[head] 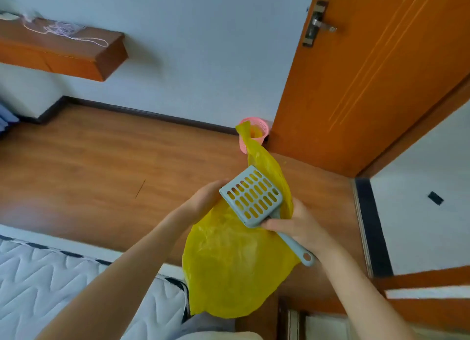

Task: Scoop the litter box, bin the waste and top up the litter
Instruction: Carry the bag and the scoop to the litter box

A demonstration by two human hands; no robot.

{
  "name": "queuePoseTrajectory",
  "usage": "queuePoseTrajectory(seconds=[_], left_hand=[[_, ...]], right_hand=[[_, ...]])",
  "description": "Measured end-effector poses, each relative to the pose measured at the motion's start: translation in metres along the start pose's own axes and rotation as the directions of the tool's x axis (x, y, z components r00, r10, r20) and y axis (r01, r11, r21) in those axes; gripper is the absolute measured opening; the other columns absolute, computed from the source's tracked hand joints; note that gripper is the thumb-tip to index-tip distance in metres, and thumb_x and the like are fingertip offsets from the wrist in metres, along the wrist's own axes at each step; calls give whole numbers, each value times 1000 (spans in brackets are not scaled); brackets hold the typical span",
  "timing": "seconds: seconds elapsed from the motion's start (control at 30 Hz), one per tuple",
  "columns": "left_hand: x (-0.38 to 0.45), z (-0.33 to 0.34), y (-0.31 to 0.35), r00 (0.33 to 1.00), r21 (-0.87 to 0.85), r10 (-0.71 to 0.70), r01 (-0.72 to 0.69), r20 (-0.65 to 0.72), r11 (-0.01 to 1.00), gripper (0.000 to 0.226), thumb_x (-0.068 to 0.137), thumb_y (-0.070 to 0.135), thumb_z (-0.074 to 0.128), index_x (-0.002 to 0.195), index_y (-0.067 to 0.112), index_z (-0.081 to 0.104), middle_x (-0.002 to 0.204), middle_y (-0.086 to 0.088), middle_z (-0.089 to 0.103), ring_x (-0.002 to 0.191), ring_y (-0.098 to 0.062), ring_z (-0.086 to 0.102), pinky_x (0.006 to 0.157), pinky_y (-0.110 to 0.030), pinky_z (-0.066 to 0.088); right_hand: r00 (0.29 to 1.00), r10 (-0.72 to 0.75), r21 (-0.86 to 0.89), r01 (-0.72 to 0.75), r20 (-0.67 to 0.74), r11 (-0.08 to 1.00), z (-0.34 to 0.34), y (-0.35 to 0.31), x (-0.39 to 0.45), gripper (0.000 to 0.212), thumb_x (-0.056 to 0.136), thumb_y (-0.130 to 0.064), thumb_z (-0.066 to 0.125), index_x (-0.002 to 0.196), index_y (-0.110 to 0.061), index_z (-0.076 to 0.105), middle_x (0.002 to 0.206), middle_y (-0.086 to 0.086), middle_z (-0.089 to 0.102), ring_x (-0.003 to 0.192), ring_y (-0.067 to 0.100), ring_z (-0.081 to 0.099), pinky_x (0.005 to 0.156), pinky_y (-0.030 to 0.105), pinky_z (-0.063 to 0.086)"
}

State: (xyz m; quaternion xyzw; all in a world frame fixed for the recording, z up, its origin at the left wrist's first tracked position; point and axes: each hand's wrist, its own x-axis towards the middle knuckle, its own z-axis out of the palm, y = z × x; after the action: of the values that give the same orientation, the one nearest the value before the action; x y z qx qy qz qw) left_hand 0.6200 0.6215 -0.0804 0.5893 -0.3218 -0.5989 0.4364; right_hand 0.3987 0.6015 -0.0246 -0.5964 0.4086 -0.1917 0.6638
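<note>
Scoop and yellow bag held up between both hands

The right hand [302, 225] gripped the blue litter scoop [254, 198] by its handle, slotted head tilted up over the yellow plastic bag [229, 268]. The left hand [206, 197] clutched the bag's edge just beside the scoop head. A pink basket [256, 131] stood near the orange door [368, 72].

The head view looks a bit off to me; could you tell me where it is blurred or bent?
Head view: wide-angle bending curves the door and skirting; motion blur softens the shelf and mattress; the scoop and yellow bag read fairly sharp; soft daylight, no harsh glare.
</note>
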Motion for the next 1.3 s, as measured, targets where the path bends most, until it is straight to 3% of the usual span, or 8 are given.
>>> queuePoseTrajectory(seconds=[0.1,0.23,0.47,0.6,0.7,0.87,1.13,1.3], left_hand=[[5,-37,17,999,52,34,-35,22,998,21,94,26,48,95,23,69,102,5,69,102,-17,62,95,-33,47],[5,-84,38,983,76,60,-48,-174,996,14,94,14,55,85,17,66,67,11,67,63,-2,61,60,-16,50],[28,-136,59,881,3,82,-91,-466,996,22,98,19,48,96,24,69,98,-1,72,93,-18,67,84,-35,54],[58,-148,72,801,36,110,-111,-588,993,22,99,20,46,99,26,68,102,2,70,94,-12,65,88,-31,52],[76,-149,91,704,31,106,-118,-702,993,23,99,17,46,93,25,67,90,5,69,77,-2,64,76,-22,52],[93,-156,113,539,14,22,-19,-842,1000,22,98,18,47,90,19,67,98,-15,70,91,-31,66,86,-45,53],[72,-191,117,104,39,23,150,-994,988,31,97,24,44,83,2,59,71,-12,57,61,-24,51,58,-44,42],[53,-244,114,-134,-37,-22,111,-991,993,27,97,24,39,79,5,47,70,-7,52,63,-20,48,59,-39,38]], right_hand=[[996,-19,9,18,92,1000,15,-19,56,41,74,4,71,110,-14,63,102,2,73,98,19,69,74,24,54],[977,-7,-27,13,214,1000,39,-37,126,48,72,-8,72,118,-13,60,111,7,71,103,21,67,82,32,55],[935,8,-412,149,356,899,57,-53,233,57,78,-9,75,122,-29,46,111,-16,61,100,-1,58,72,4,43],[880,-103,-638,412,464,651,55,-62,303,70,67,-23,68,131,-22,39,123,1,55,115,17,52,81,23,37],[833,-187,-649,529,521,547,53,-80,345,56,74,-25,60,127,-16,46,114,8,60,101,24,57,75,28,39],[769,-234,-553,602,595,576,52,-110,400,13,95,-17,44,91,-17,56,69,4,56,54,15,44,52,35,34],[588,-475,-457,809,655,371,129,-161,464,22,101,-18,38,85,-11,52,68,0,51,57,12,48,51,24,33],[586,-394,-330,768,708,548,224,-178,469,17,101,-20,37,89,-14,48,75,4,58,60,16,55,55,39,46]])
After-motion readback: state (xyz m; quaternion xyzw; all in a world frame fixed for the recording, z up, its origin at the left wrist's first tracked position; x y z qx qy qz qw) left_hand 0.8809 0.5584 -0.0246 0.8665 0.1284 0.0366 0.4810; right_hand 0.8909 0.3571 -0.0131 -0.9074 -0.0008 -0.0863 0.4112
